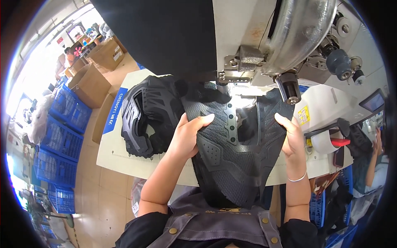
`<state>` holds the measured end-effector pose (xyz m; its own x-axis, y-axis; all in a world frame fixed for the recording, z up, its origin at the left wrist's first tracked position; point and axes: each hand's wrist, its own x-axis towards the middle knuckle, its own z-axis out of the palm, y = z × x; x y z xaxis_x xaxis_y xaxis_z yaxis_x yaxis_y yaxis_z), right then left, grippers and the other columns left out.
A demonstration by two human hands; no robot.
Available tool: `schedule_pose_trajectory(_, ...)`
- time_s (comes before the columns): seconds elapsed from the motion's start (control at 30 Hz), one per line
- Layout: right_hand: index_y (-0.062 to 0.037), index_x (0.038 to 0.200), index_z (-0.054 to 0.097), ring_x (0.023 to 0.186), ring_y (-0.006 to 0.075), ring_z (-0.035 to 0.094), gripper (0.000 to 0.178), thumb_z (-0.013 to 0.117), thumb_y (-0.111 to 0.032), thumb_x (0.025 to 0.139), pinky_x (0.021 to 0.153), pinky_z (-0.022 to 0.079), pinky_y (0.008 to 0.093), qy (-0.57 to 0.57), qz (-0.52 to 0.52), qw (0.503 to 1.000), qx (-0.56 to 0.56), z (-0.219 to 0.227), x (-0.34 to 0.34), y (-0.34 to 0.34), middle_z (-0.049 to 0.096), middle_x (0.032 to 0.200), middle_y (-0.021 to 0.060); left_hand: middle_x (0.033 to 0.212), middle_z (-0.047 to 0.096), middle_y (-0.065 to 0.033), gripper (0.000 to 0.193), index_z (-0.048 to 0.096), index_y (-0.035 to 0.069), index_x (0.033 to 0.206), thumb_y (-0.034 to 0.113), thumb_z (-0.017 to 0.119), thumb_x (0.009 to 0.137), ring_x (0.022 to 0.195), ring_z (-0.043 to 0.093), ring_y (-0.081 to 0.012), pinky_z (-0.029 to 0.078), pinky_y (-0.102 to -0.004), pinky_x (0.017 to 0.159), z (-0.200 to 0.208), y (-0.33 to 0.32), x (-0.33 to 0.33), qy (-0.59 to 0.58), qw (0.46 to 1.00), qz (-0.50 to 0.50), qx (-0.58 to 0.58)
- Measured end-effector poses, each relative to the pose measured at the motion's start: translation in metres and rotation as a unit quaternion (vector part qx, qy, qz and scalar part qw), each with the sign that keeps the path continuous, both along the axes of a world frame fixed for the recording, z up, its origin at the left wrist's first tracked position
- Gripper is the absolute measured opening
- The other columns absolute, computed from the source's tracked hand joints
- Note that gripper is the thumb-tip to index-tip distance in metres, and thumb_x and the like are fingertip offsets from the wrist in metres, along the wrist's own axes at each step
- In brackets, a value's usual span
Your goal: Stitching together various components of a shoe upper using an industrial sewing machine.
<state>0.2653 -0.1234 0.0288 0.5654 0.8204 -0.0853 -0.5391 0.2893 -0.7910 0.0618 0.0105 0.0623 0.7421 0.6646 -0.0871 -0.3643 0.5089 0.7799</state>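
A black textured shoe upper is spread flat between my hands, its far edge under the sewing machine. My left hand grips its left side, thumb on top and fingers hidden beneath. On the opposite side my right hand pinches the edge in the same way. A strip with eyelets runs along the opening in the upper's middle. The machine's lamp glares just beyond that opening and washes out the stitching spot. Left of my left hand lies a pile of black shoe uppers.
The pale machine table curves around the work. Blue plastic crates and cardboard boxes stand on the floor at left. At right are a phone, a blue basket, a small screen and another person's arm.
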Motion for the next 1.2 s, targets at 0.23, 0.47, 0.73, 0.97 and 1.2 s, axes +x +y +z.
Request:
schedule_pose_trajectory(0.23, 0.0018, 0.104, 0.051, 0.079, 0.0209, 0.062, 0.024, 0.049, 0.000, 0.080, 0.070, 0.052, 0.0316, 0.005, 0.014, 1.000, 0.001, 0.008, -0.002, 0.003, 0.061, 0.091, 0.0128, 0.084, 0.060, -0.0138, 0.014, 0.050, -0.006, 0.092, 0.002, 0.049, 0.080, 0.073, 0.061, -0.0211, 0.051, -0.0302, 0.064, -0.005, 0.002, 0.002, 0.016, 0.998, 0.067, -0.013)
schedule_pose_trajectory(0.47, 0.0034, 0.106, 0.050, 0.079, 0.0218, 0.062, 0.026, 0.048, -0.001, 0.081, 0.071, 0.052, 0.0319, 0.000, 0.026, 1.000, 0.003, 0.006, 0.002, 0.005, 0.061, 0.092, 0.0133, 0.085, 0.059, -0.0129, 0.014, 0.050, -0.005, 0.094, 0.002, 0.050, 0.081, 0.075, 0.060, -0.0199, 0.050, -0.0292, 0.063, -0.003, 0.002, 0.003, 0.022, 0.999, 0.048, 0.004)
schedule_pose_trajectory(0.73, 0.0050, 0.118, 0.039, 0.091, 0.0182, 0.057, 0.043, 0.051, -0.005, 0.078, 0.081, 0.047, 0.0291, -0.101, 0.035, 0.993, 0.051, 0.006, -0.031, -0.011, 0.054, 0.106, 0.0137, 0.092, 0.058, -0.0117, 0.023, 0.047, -0.003, 0.102, 0.002, 0.051, 0.081, 0.080, 0.060, -0.0182, 0.050, -0.0297, 0.068, -0.006, 0.003, 0.000, 0.050, 0.997, 0.054, 0.013)
schedule_pose_trajectory(0.97, 0.0036, 0.118, 0.041, 0.094, 0.0155, 0.055, 0.042, 0.055, -0.001, 0.078, 0.083, 0.044, 0.0274, -0.082, -0.015, 0.995, 0.058, 0.019, -0.045, -0.024, 0.054, 0.106, 0.0113, 0.100, 0.053, -0.0058, 0.030, 0.042, -0.001, 0.112, 0.004, 0.053, 0.084, 0.091, 0.049, -0.0092, 0.040, -0.0233, 0.081, -0.023, -0.033, -0.010, 0.042, 0.971, 0.092, 0.215)
schedule_pose_trajectory(1.2, 0.0046, 0.115, 0.044, 0.091, 0.0124, 0.052, 0.036, 0.052, -0.005, 0.082, 0.084, 0.041, 0.0253, -0.293, -0.074, 0.953, -0.007, 0.012, -0.042, -0.023, 0.054, 0.106, 0.0084, 0.099, 0.053, -0.0049, 0.030, 0.042, -0.001, 0.111, 0.005, 0.054, 0.084, 0.089, 0.049, -0.0096, 0.039, -0.0241, 0.082, -0.026, -0.031, -0.004, 0.049, 0.951, 0.117, 0.281)
